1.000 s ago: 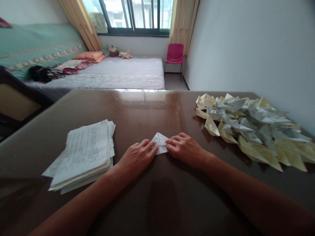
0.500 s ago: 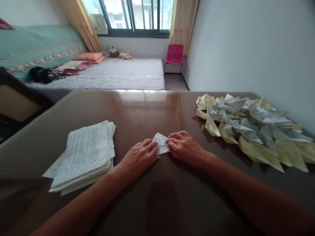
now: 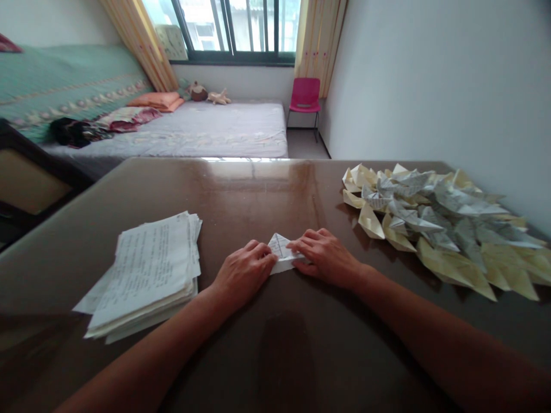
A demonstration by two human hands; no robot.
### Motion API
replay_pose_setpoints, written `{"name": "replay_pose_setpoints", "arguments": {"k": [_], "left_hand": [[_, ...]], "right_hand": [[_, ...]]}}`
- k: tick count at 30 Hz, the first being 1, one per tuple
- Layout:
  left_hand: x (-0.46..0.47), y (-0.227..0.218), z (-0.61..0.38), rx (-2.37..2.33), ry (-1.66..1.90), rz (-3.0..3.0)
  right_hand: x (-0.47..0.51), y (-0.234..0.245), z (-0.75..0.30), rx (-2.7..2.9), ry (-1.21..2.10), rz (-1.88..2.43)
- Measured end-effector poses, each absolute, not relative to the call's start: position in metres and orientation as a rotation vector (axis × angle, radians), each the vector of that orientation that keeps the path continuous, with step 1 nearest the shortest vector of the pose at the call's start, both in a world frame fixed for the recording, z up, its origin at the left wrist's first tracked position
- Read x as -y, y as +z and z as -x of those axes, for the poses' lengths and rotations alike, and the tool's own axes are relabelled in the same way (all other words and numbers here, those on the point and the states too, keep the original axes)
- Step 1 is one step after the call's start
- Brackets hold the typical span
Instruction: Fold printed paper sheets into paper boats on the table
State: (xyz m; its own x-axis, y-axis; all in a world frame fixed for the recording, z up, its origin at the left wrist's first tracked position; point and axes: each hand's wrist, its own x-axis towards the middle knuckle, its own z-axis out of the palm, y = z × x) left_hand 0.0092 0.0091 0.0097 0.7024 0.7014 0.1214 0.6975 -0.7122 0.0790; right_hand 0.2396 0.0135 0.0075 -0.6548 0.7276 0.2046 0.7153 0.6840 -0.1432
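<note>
Paper flap [image 3: 284, 264] newly up, boats [image 3: 434, 221] rightward

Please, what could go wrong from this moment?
Both the left hand and the right hand have fingers on the small folded paper; uneven pressure might skew its creases or tear it. The left forearm passes near the loose, uneven paper stack, so a sideways move might knock it.

We note matt paper in the folded sheet [image 3: 279, 248], the page stack [image 3: 142, 264] and the folded boats [image 3: 447, 267]; a smooth, glossy tabletop [image 3: 253, 201]; a plastic-looking chair [image 3: 306, 92]; cloth curtains [image 3: 317, 43].
</note>
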Motion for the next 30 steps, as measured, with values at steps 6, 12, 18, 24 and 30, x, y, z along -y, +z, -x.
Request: {"name": "replay_pose_setpoints", "arguments": {"k": [6, 12, 18, 24, 30], "left_hand": [[-0.013, 0.009, -0.001, -1.201, 0.289, -2.7], [-0.021, 0.001, 0.004, -1.304, 0.393, -2.514], [-0.021, 0.0, 0.0, -1.437, 0.369, -2.505], [-0.017, 0.001, -0.004, -1.51, 0.247, -2.625], [-0.007, 0.006, -0.007, -1.524, 0.148, -2.888]], "right_hand": [[-0.023, -0.002, -0.247, 2.56, 0.38, 1.148], [-0.027, -0.002, -0.247, 2.446, 0.432, 1.352], [-0.026, 0.002, -0.24, 2.455, 0.301, 1.54], [-0.027, -0.003, -0.239, 2.436, 0.207, 1.613], [-0.026, -0.002, -0.237, 2.42, 0.202, 1.64]]}}
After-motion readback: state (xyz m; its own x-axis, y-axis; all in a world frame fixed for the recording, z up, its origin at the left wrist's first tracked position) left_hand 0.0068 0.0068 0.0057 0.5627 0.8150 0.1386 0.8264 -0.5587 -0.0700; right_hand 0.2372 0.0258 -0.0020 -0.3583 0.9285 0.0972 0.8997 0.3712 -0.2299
